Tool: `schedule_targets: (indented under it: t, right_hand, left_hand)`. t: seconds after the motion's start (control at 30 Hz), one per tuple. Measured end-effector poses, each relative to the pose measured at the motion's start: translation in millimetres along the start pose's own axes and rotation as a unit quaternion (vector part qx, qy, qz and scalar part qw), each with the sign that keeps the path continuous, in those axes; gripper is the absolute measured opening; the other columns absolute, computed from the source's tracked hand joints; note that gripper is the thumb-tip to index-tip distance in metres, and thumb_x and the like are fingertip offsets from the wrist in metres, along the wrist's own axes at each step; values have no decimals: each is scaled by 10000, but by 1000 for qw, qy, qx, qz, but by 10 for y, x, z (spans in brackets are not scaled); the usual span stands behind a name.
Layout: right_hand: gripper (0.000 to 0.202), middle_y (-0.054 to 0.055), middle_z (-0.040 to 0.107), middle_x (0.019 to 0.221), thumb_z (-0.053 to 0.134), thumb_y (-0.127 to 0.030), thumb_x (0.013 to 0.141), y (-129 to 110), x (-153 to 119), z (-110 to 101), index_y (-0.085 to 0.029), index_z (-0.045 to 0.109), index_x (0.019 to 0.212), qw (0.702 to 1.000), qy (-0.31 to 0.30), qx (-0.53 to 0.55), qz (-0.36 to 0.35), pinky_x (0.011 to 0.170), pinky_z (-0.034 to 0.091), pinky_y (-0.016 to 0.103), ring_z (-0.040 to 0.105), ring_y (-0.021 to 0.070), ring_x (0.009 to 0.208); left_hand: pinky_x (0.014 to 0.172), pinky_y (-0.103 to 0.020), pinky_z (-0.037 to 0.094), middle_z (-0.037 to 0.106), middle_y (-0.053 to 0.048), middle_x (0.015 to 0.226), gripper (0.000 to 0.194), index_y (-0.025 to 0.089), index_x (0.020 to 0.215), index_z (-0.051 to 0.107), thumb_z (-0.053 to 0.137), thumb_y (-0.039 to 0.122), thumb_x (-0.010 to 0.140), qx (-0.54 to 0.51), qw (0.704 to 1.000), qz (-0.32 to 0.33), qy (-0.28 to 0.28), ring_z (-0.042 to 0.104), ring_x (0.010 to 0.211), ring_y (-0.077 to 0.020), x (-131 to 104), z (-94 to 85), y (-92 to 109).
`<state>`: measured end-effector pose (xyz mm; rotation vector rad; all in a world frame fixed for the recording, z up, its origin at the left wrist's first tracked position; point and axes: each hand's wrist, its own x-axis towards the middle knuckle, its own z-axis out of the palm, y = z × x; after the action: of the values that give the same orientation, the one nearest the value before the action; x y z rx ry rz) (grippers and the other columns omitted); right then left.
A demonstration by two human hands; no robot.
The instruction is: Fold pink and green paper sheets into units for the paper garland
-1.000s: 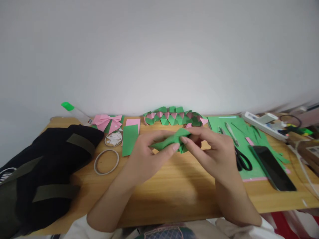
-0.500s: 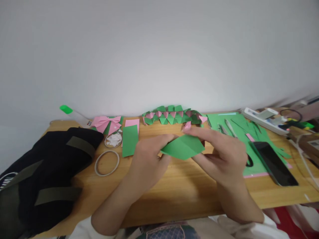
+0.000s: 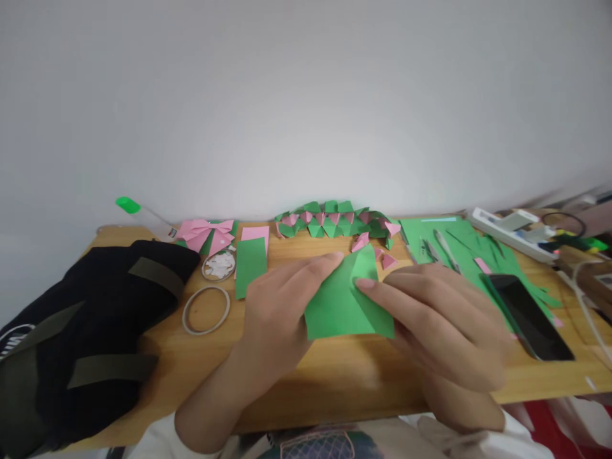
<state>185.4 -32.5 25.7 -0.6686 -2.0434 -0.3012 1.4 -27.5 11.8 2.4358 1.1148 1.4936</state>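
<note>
A green paper square [image 3: 342,309] is held up above the wooden table, its broad face toward me and its top right part creased and bent. My left hand [image 3: 282,306] pinches its left edge, thumb tucked behind the sheet. My right hand [image 3: 440,319] grips the right edge, with the index fingertip pressed on the front near a fold. Behind the sheet stands a folded green and pink paper chain [image 3: 329,218]. Small pink folded pieces [image 3: 389,261] lie just beyond the sheet.
Left: black bag [image 3: 105,299], tape ring [image 3: 206,310], pink paper bow [image 3: 205,235] and green rectangle [image 3: 251,264]. Right: phone [image 3: 528,315], tweezers and cutting tools on green sheets [image 3: 421,229], power strip [image 3: 511,236] with cables. A wall rises behind the table [image 3: 201,376].
The green sheet has been opened out and tipped, so more of its face shows. My right index finger has moved onto its front. Small pink pieces behind it have come into view.
</note>
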Motion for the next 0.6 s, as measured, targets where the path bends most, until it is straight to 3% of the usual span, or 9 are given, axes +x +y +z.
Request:
schedule_targets:
  t: [0.13,0.3,0.4,0.47,0.6]
  right_hand:
    - [260,90,658,723,437,-97,948,-22,33,-74,-81,692,992,999,-44,24,15,551,473,334,610,184,673]
    - [198,87,656,746,495,-79,915,35,18,-93,-59,666,1014,998,-40,51,-23,532,481,333,600,177,659]
    - [183,93,654,766,545,-61,891,38,8,-119,-49,642,1046,996,-39,77,-2,548,495,345,603,179,667]
    - [208,86,658,776,522,-50,904,40,12,-162,-68,625,1084,994,-67,81,27,572,510,346,616,175,679]
    - [265,68,683,824,552,-89,908,76,28,-241,-115,592,1169,986,-138,93,9,593,552,295,660,158,716]
  left_hand:
    - [725,-282,596,771,-48,1054,257,209,1153,628,515,129,936,-21,1000,-11,-2,739,911,-190,-6,-1,29]
    - [785,-252,590,764,-59,1091,260,185,1171,634,527,151,937,-29,999,-16,-13,733,959,-183,-15,-33,73]
    - [809,-227,583,758,-53,1113,290,190,1212,621,506,180,946,-32,999,-25,-33,729,980,-168,-9,-58,92]
    - [829,-230,587,755,-61,1125,304,187,1228,615,464,227,968,-43,997,-33,-51,726,996,-169,-1,-69,97]
    - [866,-237,586,748,-103,1138,318,156,1244,606,456,239,976,-66,996,-17,-66,725,1017,-179,7,-73,88]
